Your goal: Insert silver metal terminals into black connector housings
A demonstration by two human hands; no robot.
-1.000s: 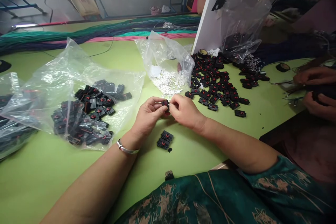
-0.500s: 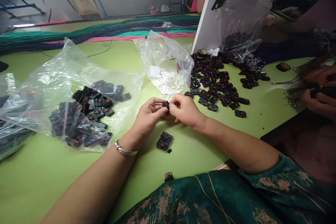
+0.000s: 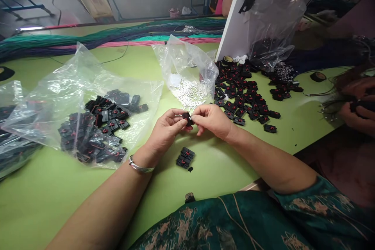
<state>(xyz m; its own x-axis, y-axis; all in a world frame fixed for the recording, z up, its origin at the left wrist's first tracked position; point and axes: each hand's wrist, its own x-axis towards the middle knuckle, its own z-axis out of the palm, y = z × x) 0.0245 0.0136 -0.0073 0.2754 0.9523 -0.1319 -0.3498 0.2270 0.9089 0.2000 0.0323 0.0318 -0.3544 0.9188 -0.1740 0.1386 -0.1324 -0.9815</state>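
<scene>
My left hand (image 3: 166, 129) pinches a black connector housing (image 3: 186, 116) between thumb and fingers, above the green table. Close against the housing's right side, my right hand (image 3: 212, 122) has thumb and forefinger pinched on a small white plug (image 3: 190, 117), mostly covered by the fingertips. Whether the plug sits in the housing, I cannot tell. Two black connector housings (image 3: 185, 158) with red clips lie side by side below my hands, a small black scrap (image 3: 190, 169) next to them. Just beyond my hands, white plugs (image 3: 191, 93) spill from a clear plastic bag (image 3: 187, 52).
On the left, a large clear bag (image 3: 52, 101) holds many black housings (image 3: 109, 119). A pile of housings (image 3: 246, 93) lies to the right, before a white upright panel (image 3: 231, 19). Bundled wires (image 3: 117, 33) cross the back. A co-worker's hands (image 3: 360, 109) are at far right.
The right fingertips have drawn slightly back to the right, showing more of the housing and a white bit at its side. The whole view has shifted slightly.
</scene>
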